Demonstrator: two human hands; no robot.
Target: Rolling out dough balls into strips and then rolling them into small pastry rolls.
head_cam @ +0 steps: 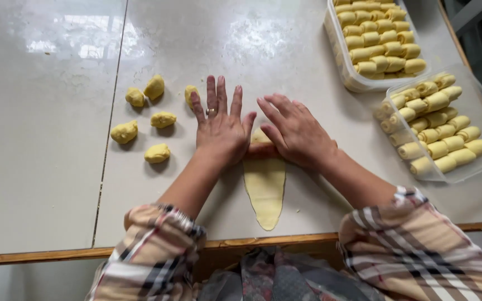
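Both hands lie flat and open on a long, thin strip of yellow dough [264,187] spread on the white table [46,156]. The left hand [220,129], fingers spread and a ring on one of them, presses down at the strip's far end, and the right hand [295,131] rests just beside it, fingers straight and pointing toward the left one. Between and under the palms the far end of the strip is curled into a small roll [261,146]; neither hand grips anything. The near end of the strip tapers to a rounded tip close to the table's wooden edge [274,241].

Left of the strip, beyond the left hand, 6 small lumps of dough [163,119] sit loose on the table, apart from one another. Right of the strip stand 2 clear plastic tubs: the nearer tub [447,175] and the farther tub [341,53] both hold rows of finished yellow rolls packed side by side.
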